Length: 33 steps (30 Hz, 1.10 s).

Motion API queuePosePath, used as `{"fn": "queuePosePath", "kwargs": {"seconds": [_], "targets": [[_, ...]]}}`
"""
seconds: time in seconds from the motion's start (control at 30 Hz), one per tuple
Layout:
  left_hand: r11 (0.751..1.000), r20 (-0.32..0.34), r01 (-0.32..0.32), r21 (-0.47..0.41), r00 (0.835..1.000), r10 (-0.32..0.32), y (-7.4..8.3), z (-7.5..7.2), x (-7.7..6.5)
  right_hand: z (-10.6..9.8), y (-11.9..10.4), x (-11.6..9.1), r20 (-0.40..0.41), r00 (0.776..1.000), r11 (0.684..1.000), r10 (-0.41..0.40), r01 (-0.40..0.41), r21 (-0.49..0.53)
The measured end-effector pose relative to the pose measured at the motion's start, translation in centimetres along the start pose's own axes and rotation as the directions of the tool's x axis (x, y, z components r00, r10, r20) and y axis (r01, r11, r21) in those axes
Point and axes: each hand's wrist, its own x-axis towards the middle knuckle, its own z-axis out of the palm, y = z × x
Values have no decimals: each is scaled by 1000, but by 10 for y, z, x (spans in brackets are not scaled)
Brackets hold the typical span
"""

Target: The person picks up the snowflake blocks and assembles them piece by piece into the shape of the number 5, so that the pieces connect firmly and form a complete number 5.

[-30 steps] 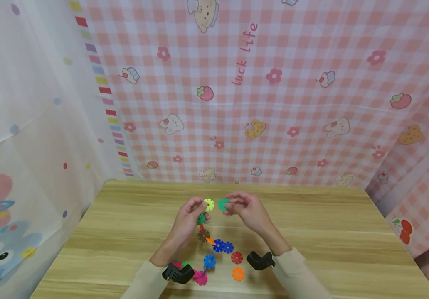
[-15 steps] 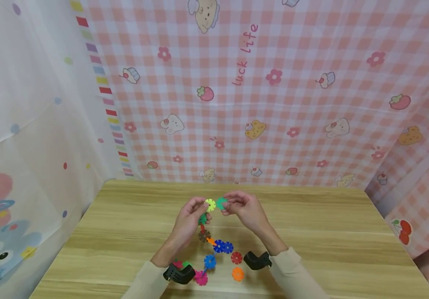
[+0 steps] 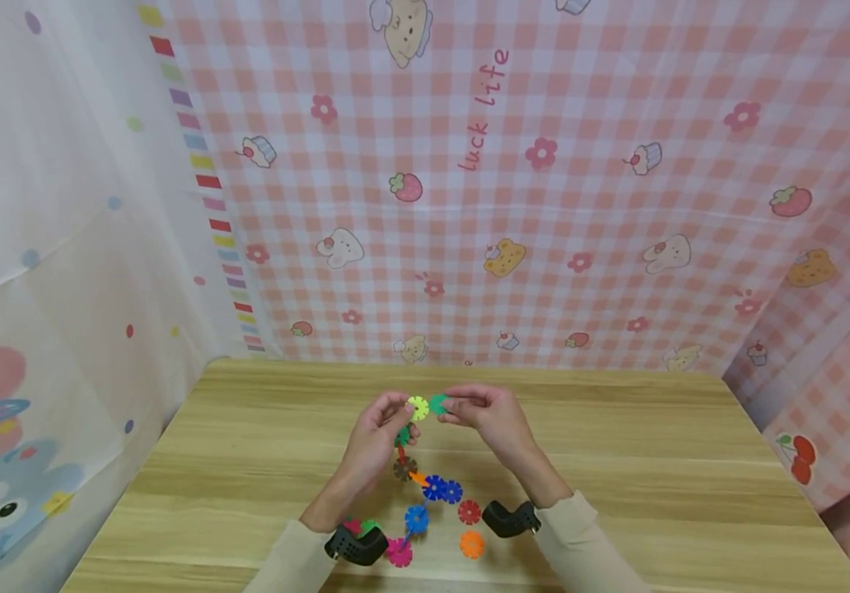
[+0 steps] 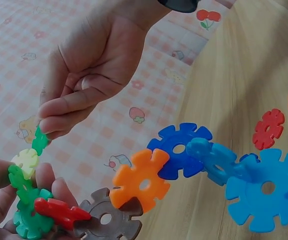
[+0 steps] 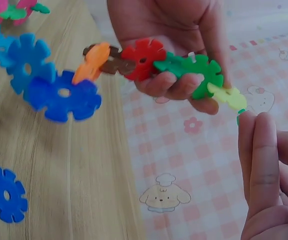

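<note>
My left hand (image 3: 369, 445) pinches the end of a chain of interlocking notched plastic discs, near a yellow-green disc (image 3: 418, 408). A green disc (image 4: 32, 214), a red one (image 4: 58, 212) and a brown one (image 4: 103, 227) follow; farther along come orange (image 4: 133, 187) and blue discs (image 4: 264, 210). Between thumb and fingers, my right hand (image 3: 495, 420) pinches a loose-looking green disc (image 3: 437, 404), turned nearly edge-on. Its edge meets the yellow-green disc's rim; whether the slots interlock I cannot tell. In the right wrist view my fingers mostly cover it.
On the wooden table (image 3: 655, 478) lie a separate red disc (image 3: 469, 512), an orange disc (image 3: 472, 543) and a blue disc (image 5: 6, 195). Pink discs (image 3: 399, 553) sit at the chain's near end, by the left wrist camera (image 3: 357, 545). A checked curtain (image 3: 581, 305) hangs behind.
My right hand has come slightly left, bringing the green disc up to the yellow-green one. That green disc has turned from face-on towards edge-on. The left hand has barely shifted.
</note>
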Motion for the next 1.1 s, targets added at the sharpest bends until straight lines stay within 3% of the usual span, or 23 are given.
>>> {"fn": "queuePosePath", "kwargs": {"seconds": [0.27, 0.5, 0.83, 0.97, 1.1], "targets": [[1000, -10, 0, 20, 1000, 0, 0, 1, 1, 2, -1, 0, 10, 998, 985, 57, -58, 164], [1000, -14, -23, 0, 1000, 23, 2, 3, 0, 6, 5, 0, 4, 998, 952, 59, -58, 300], [999, -14, -40, -30, 999, 40, 3, 5, -1, 18, 20, -2, -106, 993, 905, -42, 83, 416], [998, -10, -41, -37, 999, 40, 2, 5, -1, 22, 22, -3, -97, 989, 883, -110, 142, 448], [998, -20, -40, -47, 999, 39, 2, 6, -1, 25, 24, -3, -97, 988, 869, -124, 155, 471]]}}
